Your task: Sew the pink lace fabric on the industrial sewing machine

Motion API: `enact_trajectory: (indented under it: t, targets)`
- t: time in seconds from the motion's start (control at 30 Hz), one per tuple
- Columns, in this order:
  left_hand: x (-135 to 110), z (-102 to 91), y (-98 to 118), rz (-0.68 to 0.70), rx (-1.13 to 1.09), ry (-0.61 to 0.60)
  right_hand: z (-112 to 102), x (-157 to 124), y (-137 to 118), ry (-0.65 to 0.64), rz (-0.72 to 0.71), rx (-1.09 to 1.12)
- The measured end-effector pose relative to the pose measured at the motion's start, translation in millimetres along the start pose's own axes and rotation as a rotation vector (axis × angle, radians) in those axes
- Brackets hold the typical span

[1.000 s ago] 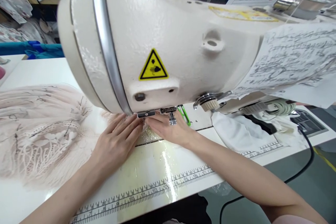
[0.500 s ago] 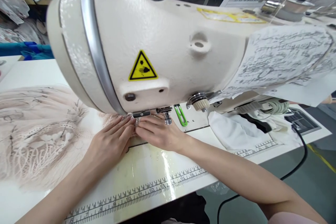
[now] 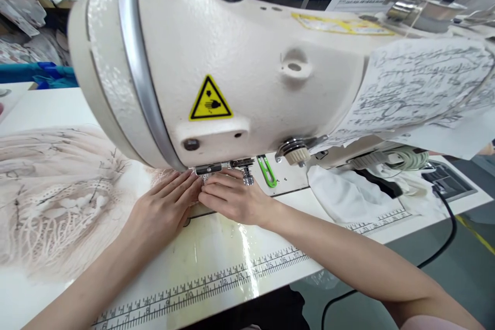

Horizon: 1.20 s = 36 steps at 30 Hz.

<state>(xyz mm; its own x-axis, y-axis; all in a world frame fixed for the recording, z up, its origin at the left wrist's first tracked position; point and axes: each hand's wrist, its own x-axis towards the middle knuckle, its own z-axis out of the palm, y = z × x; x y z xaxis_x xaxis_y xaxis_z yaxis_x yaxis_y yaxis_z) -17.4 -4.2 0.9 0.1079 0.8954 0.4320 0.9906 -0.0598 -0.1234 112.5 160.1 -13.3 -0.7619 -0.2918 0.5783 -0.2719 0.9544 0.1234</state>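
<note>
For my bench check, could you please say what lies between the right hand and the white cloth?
The head view shows a green tool on the machine bed, between the right hand and white cloth.

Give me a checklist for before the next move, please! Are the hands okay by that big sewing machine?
1. Left hand on the pale lacy cloth: ok, fingers stretched out.
2. Right hand by the machine head's low end: ok, close beside the left.
3. Fingers clear of the needle: cannot tell, needle hidden.
4. Green tool out of the hands: ok, lying beside the right hand.
5. Yellow warning sticker uncovered: ok.
</note>
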Motion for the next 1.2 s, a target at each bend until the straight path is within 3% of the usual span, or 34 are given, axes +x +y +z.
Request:
enact_trajectory:
  t: [0.47,0.8,1.03,1.2]
  targets:
    - [1,2.9,11,-0.097,0.061,-0.03,-5,-3,4,-0.042,0.051,-0.041]
    - [8,-0.8,16,-0.055,0.166,0.0,-15,-1,1,-0.048,0.175,-0.193]
    - [10,-0.3,19,-0.068,0.171,-0.011,-12,-3,5,-0.059,0.199,-0.148]
    - [12,-0.7,20,-0.073,0.171,0.005,-3,-10,9,-0.178,0.26,-0.071]
